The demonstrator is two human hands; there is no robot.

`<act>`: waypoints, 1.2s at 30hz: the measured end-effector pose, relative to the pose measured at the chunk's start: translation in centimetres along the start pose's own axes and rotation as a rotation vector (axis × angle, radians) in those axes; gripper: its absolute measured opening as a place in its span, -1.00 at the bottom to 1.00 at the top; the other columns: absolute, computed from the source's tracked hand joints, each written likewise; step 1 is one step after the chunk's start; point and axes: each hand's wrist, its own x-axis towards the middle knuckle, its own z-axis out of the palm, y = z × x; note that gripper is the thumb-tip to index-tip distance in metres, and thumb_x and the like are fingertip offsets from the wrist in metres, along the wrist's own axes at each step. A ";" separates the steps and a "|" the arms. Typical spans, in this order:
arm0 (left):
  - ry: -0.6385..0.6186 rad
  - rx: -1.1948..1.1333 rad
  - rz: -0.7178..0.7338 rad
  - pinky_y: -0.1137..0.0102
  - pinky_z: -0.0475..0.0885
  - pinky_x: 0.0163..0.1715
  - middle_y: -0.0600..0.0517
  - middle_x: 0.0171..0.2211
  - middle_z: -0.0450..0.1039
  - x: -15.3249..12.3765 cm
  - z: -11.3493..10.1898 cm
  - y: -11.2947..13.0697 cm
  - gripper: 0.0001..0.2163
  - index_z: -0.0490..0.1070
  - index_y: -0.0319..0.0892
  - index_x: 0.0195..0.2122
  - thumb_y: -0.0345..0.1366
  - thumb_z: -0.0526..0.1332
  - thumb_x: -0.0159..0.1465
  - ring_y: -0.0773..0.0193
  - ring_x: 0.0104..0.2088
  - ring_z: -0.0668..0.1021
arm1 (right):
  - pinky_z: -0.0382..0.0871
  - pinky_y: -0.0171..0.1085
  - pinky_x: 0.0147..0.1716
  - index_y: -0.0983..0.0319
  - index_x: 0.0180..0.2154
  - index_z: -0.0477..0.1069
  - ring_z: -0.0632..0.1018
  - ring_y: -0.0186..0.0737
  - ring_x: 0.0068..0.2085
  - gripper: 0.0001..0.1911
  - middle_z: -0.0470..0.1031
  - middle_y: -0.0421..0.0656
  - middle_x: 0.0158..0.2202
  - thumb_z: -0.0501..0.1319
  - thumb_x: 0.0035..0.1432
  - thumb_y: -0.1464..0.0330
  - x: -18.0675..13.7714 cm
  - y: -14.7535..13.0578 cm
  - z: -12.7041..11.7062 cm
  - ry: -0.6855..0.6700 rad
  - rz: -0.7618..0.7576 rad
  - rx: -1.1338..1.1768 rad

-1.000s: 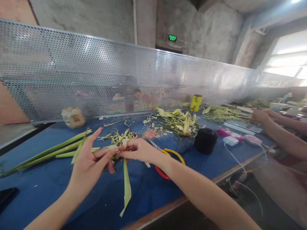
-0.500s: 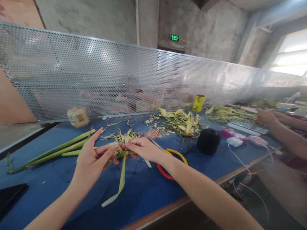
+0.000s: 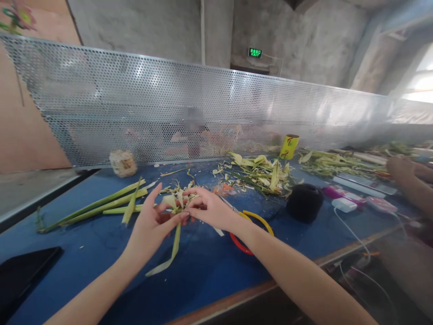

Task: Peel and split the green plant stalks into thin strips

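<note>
My left hand and my right hand meet over the blue table, their fingertips together on a pale green leaf strip. Its long end hangs down toward me and curls left. Pale leaf pieces show above the fingers; what exactly the fingertips pinch is partly hidden. Behind the hands lies a heap of dry scraps. Left of my left hand rest several long green stalks. Scissors with red and yellow handles lie partly under my right forearm.
A black yarn-like roll stands right of the scissors. Leaf scraps and a yellow can are farther back, before the perforated metal screen. A dark flat device lies at left. Another person's hand is at far right.
The view has swung left, so the scene sits farther right. My hands have drawn closer together around the leaf strip, and pale leaf pieces now stand up above the fingers.
</note>
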 end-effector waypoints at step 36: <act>-0.084 0.048 -0.003 0.52 0.31 -0.68 0.08 -0.51 0.48 0.2 -0.9 0.6 -0.05 -0.41 -0.15 0.22 -0.33 0.29 -0.03 0.34 -0.58 0.47 | 0.26 -0.32 -0.43 0.21 -0.26 0.25 0.40 -0.37 -0.51 -0.88 0.37 -0.29 -0.58 0.08 0.10 0.36 -0.6 -1.0 -0.8 -0.030 -0.002 -0.340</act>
